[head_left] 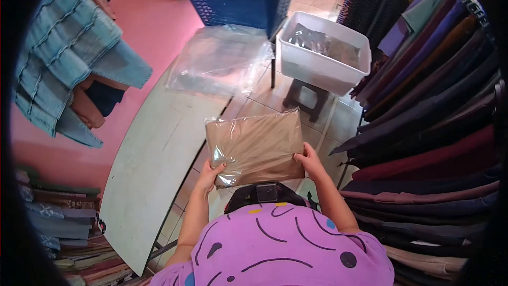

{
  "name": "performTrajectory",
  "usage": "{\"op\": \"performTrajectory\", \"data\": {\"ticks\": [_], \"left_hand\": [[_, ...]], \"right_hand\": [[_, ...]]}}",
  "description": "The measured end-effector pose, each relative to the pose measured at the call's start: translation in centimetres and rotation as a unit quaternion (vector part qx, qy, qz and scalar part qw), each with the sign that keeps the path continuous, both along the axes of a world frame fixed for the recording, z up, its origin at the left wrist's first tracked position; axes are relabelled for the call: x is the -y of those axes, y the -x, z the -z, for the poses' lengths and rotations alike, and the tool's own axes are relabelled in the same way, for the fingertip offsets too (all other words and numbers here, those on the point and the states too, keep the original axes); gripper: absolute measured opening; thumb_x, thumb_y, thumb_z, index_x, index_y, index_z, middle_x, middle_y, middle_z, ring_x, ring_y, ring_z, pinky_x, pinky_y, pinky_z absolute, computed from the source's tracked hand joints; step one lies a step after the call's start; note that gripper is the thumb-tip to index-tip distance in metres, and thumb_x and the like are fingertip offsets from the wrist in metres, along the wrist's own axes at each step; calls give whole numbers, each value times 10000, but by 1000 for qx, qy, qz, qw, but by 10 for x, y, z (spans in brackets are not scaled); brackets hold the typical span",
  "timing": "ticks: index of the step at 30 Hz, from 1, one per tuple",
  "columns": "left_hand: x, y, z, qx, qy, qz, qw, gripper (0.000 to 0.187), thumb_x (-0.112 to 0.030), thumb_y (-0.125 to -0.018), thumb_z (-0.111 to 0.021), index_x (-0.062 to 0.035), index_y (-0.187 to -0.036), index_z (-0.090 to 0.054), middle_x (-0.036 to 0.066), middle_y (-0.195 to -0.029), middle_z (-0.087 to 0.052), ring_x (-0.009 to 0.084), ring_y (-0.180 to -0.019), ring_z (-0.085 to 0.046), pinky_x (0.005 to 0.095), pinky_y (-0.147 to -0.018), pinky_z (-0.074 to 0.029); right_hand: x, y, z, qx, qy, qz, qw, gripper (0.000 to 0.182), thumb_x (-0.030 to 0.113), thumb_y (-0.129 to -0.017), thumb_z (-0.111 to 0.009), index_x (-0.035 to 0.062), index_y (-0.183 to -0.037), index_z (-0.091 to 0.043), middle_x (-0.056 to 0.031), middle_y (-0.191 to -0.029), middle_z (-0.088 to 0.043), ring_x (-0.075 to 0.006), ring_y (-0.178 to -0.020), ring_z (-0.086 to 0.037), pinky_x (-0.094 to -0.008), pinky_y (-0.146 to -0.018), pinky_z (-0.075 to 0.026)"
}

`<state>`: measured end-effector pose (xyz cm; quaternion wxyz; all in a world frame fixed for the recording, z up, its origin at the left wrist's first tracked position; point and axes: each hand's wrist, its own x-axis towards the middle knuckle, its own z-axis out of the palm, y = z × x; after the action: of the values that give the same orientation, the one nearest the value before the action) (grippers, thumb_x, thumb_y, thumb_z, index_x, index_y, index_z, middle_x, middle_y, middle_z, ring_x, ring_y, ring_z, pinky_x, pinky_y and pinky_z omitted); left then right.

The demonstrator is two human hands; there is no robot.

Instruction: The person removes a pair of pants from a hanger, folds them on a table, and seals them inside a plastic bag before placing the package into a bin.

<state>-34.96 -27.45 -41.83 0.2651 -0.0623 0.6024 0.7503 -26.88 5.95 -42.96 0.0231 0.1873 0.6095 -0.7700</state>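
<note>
A flat brown folded garment in a clear plastic bag (256, 145) is held level in front of my body. My left hand (211, 173) grips its lower left corner, thumb on top. On the right edge, my right hand (308, 160) pinches it with the thumb above and the fingers underneath. Beyond it, a stack of clear plastic bags (219, 58) lies on the far end of the white table (151, 148). A white tub (323, 71) at the upper right holds bagged items, partly grey and brown.
A blue laundry basket (238, 2) stands past the table's far end. Under the tub is a dark stool (307, 98). Hanging clothes (423, 116) line the right side; denim garments (74, 42) hang at left, above folded piles (63, 222). The floor is tiled.
</note>
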Motion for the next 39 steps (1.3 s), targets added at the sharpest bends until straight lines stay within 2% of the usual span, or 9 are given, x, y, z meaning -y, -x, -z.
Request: {"op": "performTrajectory", "data": {"ticks": [9, 14, 18, 21, 30, 34, 35, 37, 39], "left_hand": [[-109, 60, 8, 23, -32, 86, 996, 509, -55, -751, -707, -5, -1183, -444, 100, -1104, -570, 193, -1029, -543, 336, -908, -426], [-159, 126, 19, 39, 26, 145, 988, 550, -45, -716, -717, -2, -1189, -440, 99, -1102, -572, 191, -1028, -545, 319, -904, -423], [-215, 189, 35, 13, 0, 184, 983, 575, -49, -700, -721, -2, -1196, -433, 99, -1092, -574, 190, -1028, -544, 315, -906, -420], [-262, 222, 20, 87, 29, 214, 972, 615, -49, -693, -724, 1, -1223, -416, 102, -1100, -572, 190, -1043, -535, 321, -915, -415], [-401, 314, -19, 45, -60, 265, 961, 638, -59, -720, -712, -18, -1259, -372, 110, -1190, -518, 215, -1089, -519, 362, -934, -413], [-470, 343, 2, 66, -112, 209, 969, 571, -38, -764, -672, -28, -1252, -376, 104, -1185, -528, 233, -1102, -518, 394, -944, -416], [-486, 350, 5, 67, -113, 199, 971, 571, -38, -764, -672, -28, -1252, -376, 104, -1185, -528, 233, -1102, -518, 394, -944, -416], [-517, 365, 9, 111, -155, 118, 975, 537, -14, -785, -638, -39, -1253, -375, 108, -1182, -529, 239, -1107, -517, 410, -957, -413], [-540, 382, 17, 137, -172, 60, 974, 515, 2, -786, -626, -46, -1245, -398, 116, -1187, -531, 250, -1123, -511, 429, -972, -404]], "right_hand": [[-91, 16, -7, 20, -36, 105, 994, 407, 13, -735, -571, 12, -1133, -483, -69, -995, -585, -156, -919, -544, -277, -828, -418], [-131, 55, -4, 20, -63, 143, 987, 399, 2, -730, -567, 6, -1122, -490, -75, -1000, -591, -163, -925, -551, -277, -831, -420], [-172, 95, -5, 46, -71, 180, 980, 403, -8, -724, -553, 7, -1123, -492, -72, -1006, -592, -166, -927, -555, -275, -825, -426], [-212, 117, -15, 62, -78, 198, 975, 410, -7, -722, -549, 9, -1127, -491, -72, -1016, -591, -167, -931, -557, -274, -825, -429], [-345, 211, -58, -7, -162, 260, 952, 385, -1, -714, -521, 4, -1098, -529, -45, -953, -593, -137, -875, -551, -258, -788, -425], [-415, 284, -96, -67, -261, 241, 932, 365, 7, -708, -514, -16, -1071, -548, -58, -942, -597, -132, -857, -550, -261, -769, -431], [-437, 309, -95, -87, -341, 212, 912, 441, 22, -705, -523, 18, -1146, -512, -83, -951, -601, -144, -860, -561, -277, -763, -441], [-468, 362, -101, -38, -401, 176, 898, 530, 35, -699, -531, 74, -1221, -451, -118, -961, -601, -184, -872, -576, -296, -764, -450], [-493, 422, -93, -79, -428, 112, 893, 593, 42, -692, -539, 140, -1261, -402, -150, -944, -595, -234, -850, -588, -319, -759, -457]]}}
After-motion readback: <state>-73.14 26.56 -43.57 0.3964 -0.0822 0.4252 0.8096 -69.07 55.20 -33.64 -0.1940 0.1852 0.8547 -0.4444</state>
